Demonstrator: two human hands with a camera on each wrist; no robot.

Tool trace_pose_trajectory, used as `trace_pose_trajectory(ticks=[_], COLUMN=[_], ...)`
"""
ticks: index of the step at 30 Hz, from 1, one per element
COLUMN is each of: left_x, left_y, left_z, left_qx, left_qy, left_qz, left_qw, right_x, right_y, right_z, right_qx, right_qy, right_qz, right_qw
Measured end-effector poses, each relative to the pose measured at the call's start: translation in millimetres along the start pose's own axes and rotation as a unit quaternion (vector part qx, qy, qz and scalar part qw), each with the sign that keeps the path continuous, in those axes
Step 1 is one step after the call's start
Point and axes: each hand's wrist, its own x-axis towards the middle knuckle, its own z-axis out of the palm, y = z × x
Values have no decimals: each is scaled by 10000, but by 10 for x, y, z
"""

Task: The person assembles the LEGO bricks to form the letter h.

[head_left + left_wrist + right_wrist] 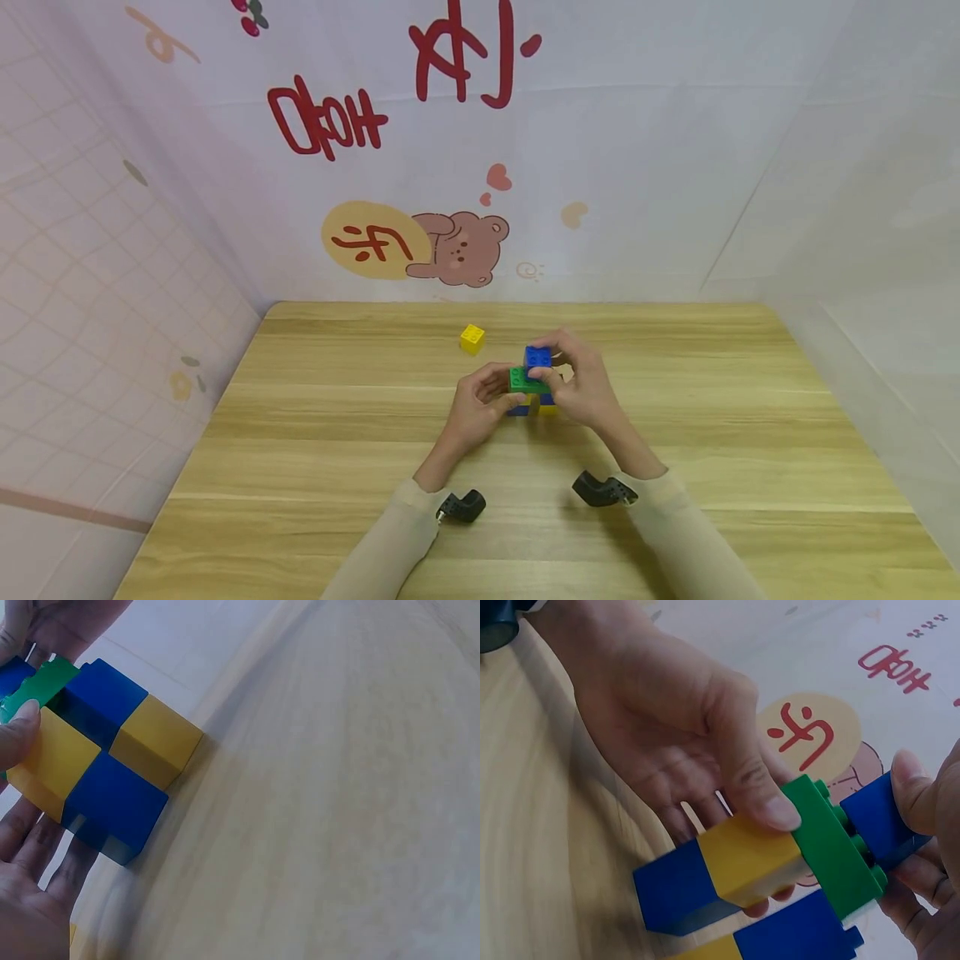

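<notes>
Two short brick columns stand side by side on the table. In the left wrist view, one has a yellow brick [60, 754] over a blue brick [116, 806]; the other has a blue brick [105, 694] over a yellow brick [157, 742]. A long green brick [836, 855] lies across the top. My left hand [476, 408] grips the upper yellow brick, thumb on its near side. My right hand [588, 387] pinches a small blue brick [537, 358] at the green brick's studs. Whether it is pressed fully down, I cannot tell.
A loose yellow brick [472, 338] lies farther back on the wooden table [337, 367], left of the columns. Behind the table hangs a printed white cloth [637, 167]. Black wrist devices [462, 506] sit at both cuffs.
</notes>
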Motion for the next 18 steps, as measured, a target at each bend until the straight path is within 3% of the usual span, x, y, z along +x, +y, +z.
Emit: trace_pose_trajectory(ticks=[18], left_x=[-14], left_y=[-4], left_z=[-4], left_qx=[-48], left_qy=[9], left_qz=[-16], left_qw=[10000], right_x=[-3], right_y=[-66], right_z=[117], right_qx=[-5], right_qy=[-59], right_qz=[-31], right_qw=[10000])
